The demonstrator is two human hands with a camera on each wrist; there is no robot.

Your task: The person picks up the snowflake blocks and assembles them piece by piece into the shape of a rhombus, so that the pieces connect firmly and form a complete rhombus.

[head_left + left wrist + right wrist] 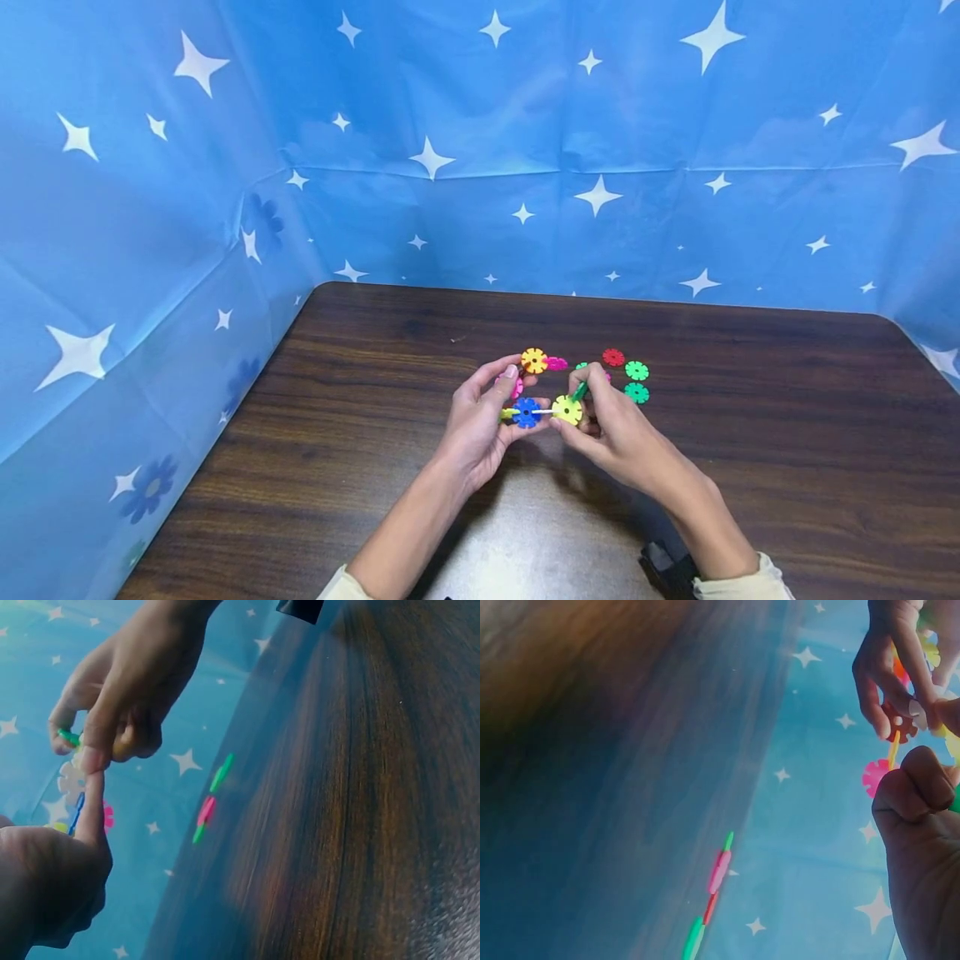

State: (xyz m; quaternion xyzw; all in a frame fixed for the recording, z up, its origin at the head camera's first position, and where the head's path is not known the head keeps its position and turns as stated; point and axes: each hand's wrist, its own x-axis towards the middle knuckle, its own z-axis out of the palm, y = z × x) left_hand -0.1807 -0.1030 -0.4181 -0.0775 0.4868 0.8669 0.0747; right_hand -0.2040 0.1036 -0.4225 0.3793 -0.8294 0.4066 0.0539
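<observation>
A chain of notched plastic discs hangs between the two hands, above the table. My left hand (474, 429) grips its left part, around a blue disc (527, 412) and a pink disc (516, 387). Joined into the same chain, an orange-yellow disc (534, 360) and a magenta disc (557, 364) stick out at the top. Edge-on beside the blue disc is a white disc (71, 780), linked to a pale yellow disc (567, 410). My right hand (630, 437) pinches at the yellow disc and a green disc (579, 391) that meets its upper edge. The fingers partly hide that joint.
Loose discs lie on the dark wood table (360, 400) beyond the right hand: a red disc (613, 357), a green disc (637, 371) and others partly hidden. A black strap-like object (667, 567) is by the right wrist. Blue star-printed cloth (480, 100) stands behind the table and on the left.
</observation>
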